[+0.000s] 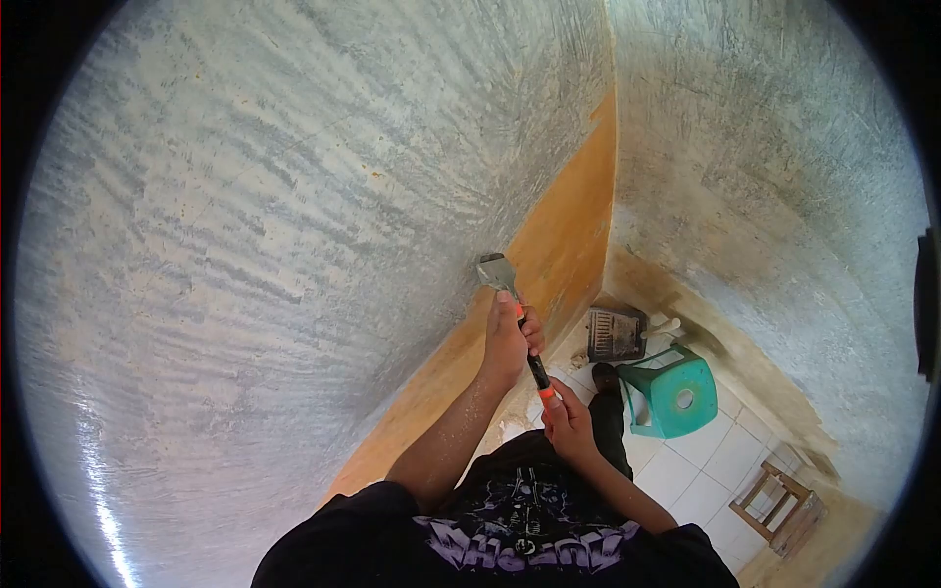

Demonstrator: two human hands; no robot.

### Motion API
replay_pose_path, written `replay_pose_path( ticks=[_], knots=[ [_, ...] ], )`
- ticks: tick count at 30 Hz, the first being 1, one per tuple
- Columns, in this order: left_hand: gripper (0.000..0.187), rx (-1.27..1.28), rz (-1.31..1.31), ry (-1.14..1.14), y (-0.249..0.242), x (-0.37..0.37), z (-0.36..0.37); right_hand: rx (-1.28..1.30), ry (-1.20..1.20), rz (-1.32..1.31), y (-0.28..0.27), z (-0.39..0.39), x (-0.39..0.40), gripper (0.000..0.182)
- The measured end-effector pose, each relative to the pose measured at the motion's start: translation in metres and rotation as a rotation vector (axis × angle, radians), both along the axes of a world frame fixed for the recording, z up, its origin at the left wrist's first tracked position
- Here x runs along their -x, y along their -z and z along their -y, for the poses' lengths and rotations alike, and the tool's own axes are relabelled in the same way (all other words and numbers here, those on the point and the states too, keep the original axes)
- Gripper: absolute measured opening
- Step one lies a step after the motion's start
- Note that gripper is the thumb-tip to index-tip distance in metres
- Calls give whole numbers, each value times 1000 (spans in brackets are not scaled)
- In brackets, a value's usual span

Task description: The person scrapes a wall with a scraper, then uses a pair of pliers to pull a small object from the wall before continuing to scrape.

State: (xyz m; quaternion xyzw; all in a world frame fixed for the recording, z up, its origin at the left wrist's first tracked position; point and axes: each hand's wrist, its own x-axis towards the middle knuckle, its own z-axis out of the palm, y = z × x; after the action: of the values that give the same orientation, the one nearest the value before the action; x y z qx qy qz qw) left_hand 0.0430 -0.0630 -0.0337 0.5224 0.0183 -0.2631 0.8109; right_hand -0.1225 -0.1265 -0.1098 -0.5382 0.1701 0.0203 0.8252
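My left hand (pixel 505 338) is wrapped around the upper handle of a long-handled scraper (pixel 536 370), just below its wide metal blade. Lower down, my right hand (pixel 569 425) grips the handle's end by the orange section. The scraper's blade (pixel 497 271) lies at the grey, streaky wall (pixel 323 196), close to where the grey coat meets an orange-brown band (pixel 561 230). White dust speckles my left forearm.
To the right, a green plastic stool (pixel 676 392) stands on white floor tiles (pixel 698 443) near my foot. Behind it a dark, dusty plastic tray (pixel 616 334) rests in the corner. A small wooden stool (pixel 777 508) sits by the right wall (pixel 755 196).
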Motion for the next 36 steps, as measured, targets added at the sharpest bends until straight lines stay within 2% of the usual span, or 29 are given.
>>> replay_pose_path(
  ticks=[3,6,15,20,36],
  knots=[
    [42,-10,2,-24,0,4,1,-18,-33,-22,-14,7,1,45],
    [43,-9,27,-34,2,3,3,-86,-16,-26,-10,6,2,47],
    [43,-105,35,-62,-3,-1,11,-71,-21,25,-5,6,1,49],
    [41,-133,73,-69,-12,-11,33,-171,-11,-7,-13,23,-16,47],
    [43,-172,59,-126,-7,-13,45,-135,1,2,-8,30,-15,50]
  ],
)
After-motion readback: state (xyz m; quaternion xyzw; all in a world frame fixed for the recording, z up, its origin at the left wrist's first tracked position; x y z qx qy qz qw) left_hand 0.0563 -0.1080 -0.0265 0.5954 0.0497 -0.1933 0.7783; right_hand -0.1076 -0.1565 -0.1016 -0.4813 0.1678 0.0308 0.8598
